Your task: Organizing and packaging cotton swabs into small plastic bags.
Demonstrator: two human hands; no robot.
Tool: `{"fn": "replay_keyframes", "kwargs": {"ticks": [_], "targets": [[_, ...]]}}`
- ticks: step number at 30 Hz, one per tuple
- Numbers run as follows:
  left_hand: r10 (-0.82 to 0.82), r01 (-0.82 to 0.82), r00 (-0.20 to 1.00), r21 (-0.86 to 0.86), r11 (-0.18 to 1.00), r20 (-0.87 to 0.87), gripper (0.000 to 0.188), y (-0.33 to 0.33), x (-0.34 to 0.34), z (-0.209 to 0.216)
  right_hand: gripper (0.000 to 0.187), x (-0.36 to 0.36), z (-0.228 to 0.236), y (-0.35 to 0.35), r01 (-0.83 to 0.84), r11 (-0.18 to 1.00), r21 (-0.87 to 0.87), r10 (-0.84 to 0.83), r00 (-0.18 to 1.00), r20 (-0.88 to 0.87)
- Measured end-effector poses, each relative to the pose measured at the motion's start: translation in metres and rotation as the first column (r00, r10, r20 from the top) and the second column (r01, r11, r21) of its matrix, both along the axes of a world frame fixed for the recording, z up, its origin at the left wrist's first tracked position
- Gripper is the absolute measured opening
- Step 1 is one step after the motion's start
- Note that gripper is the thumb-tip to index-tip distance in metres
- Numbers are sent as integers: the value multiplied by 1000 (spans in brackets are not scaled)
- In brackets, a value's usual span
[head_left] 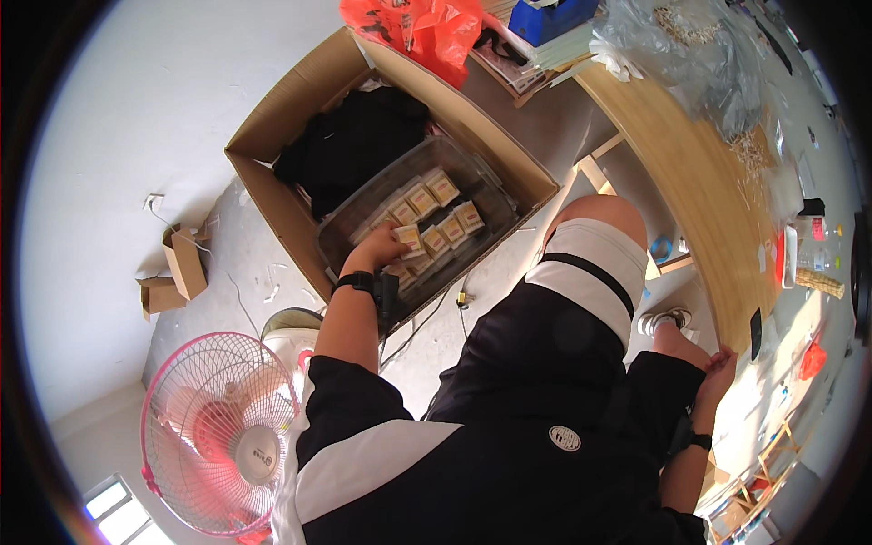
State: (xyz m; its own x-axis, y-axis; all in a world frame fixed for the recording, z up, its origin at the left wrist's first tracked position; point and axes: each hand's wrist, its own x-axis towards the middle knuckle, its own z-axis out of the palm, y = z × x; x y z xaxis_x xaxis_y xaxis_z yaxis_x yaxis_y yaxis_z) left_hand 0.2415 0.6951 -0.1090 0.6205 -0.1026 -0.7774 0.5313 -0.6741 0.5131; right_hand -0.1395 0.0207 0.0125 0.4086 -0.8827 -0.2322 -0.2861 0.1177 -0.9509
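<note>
My left hand [381,246] reaches down into a grey see-through plastic bin [465,166]. Its fingers are closed on the edge of a small packet [411,240] with a yellow-and-white face. Several like packets [421,199] lie in two rows in the bin. The bin stands inside a large open cardboard box [300,91], beside black cloth [359,136]. At the edge of the wooden table, my right hand [720,371] has its fingers curled together. Whatever it may hold is hidden.
A pink fan [218,434] stands at lower left, near small cardboard boxes [184,263]. Cables [418,329] run along the floor. The curved wooden table [677,173] carries a clear plastic bag [699,64] and a phone [756,333]. A red bag [418,32] sits behind the box.
</note>
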Motion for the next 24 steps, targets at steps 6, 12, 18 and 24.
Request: {"fn": "replay_keyframes", "kwargs": {"ticks": [6, 12, 18, 24], "targets": [[-138, 151, 987, -186, 971, 79, 59, -39, 14, -4, 41, -7, 0, 4, -8, 1000, -26, 6, 997, -79], [-82, 86, 996, -121, 989, 32, 51, -42, 30, -24, 40, -4, 5, 12, -18, 999, -29, 14, 993, -115], [300, -297, 954, -156, 942, -5, 46, 9, 22, -37, 39, -7, 1, 11, 2, 999, -45, -7, 996, -93], [429, -416, 902, -156, 896, 59, 46, 16, 20, -26, 39, 1, 6, 18, -10, 998, -66, 0, 988, -157]]}}
